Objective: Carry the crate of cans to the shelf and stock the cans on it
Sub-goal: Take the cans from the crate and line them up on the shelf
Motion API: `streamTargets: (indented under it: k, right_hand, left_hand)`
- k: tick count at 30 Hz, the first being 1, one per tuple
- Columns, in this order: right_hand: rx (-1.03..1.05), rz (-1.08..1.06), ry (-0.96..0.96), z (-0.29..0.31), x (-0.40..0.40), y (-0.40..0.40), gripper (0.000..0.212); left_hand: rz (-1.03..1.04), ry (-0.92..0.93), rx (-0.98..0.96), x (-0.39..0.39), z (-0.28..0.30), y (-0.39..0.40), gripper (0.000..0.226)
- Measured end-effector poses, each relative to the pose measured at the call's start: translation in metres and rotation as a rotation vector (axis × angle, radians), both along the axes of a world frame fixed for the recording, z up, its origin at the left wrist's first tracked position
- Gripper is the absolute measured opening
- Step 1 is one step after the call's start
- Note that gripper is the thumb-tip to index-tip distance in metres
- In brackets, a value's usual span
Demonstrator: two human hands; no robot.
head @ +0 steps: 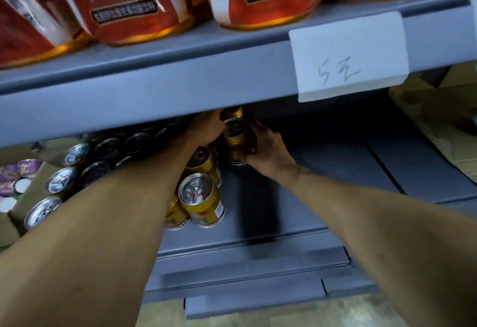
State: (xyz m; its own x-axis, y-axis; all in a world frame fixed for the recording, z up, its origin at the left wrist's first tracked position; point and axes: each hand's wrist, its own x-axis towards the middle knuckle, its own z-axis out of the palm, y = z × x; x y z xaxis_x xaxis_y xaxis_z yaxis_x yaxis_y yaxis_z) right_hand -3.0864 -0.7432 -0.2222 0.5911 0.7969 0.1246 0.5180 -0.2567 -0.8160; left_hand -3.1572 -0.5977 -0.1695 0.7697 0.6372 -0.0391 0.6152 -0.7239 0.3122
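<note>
Both hands reach far under the upper shelf (206,68): the right hand (265,149) grips a gold can (235,143) and the left hand (206,128) closes on its other side, likely steadying it upright beside the stocked row (201,197) on the lower shelf (322,171).

On the lower shelf (322,171) rows of cans (103,151) stand to the left, with one can (200,199) nearest the front edge. Behind it, deeper in, another can (235,140) sits between the left hand (206,129) and the right hand (265,149). Above, the upper shelf (180,81) carries packs (134,1) and a paper tag (348,55) on its front edge. A cardboard box (28,197) stands left of the cans.
</note>
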Motion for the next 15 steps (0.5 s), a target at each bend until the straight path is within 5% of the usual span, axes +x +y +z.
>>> streamTargets:
  k: [10, 12, 15]
  right_hand:
    - [-0.1, -0.14, -0.109, 0.003, 0.005, 0.009, 0.039]
    - [-0.052, -0.249, 0.05, 0.001, 0.008, 0.013, 0.038]
    - [0.177, -0.481, 0.543, 0.01, 0.001, 0.029, 0.039]
  left_hand:
    - [0.108, -0.098, 0.031, -0.043, 0.022, -0.003, 0.047]
    - [0.154, -0.055, -0.011, -0.052, 0.016, -0.012, 0.056]
    - [0.267, -0.1, -0.173, -0.062, -0.004, -0.013, 0.061]
